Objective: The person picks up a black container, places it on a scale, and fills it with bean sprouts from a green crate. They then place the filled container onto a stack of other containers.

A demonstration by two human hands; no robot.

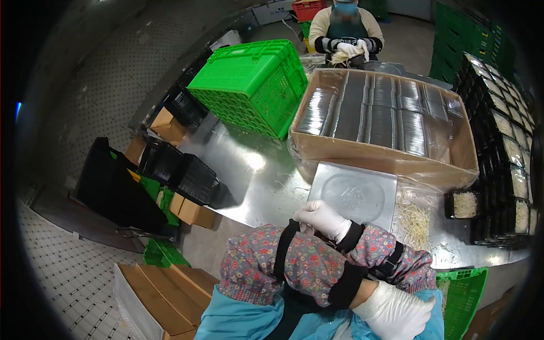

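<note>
My forearms cross in front of me in flowered sleeves with black cuffs. My right hand, in a white glove, pinches the black strap around my left sleeve. Lower right, my left hand is curled closed against the blue apron, also white-gloved, with bare wrist showing; nothing shows in it. A black strap with a buckle circles my right sleeve. Just beyond my right hand lies the metal scale plate, with loose pale sprouts to its right.
A carton of clear plastic trays and a green crate stand on the metal table. Stacked black trays of sprouts rise at right. Black trays sit left. Across the table, a person holds sprouts.
</note>
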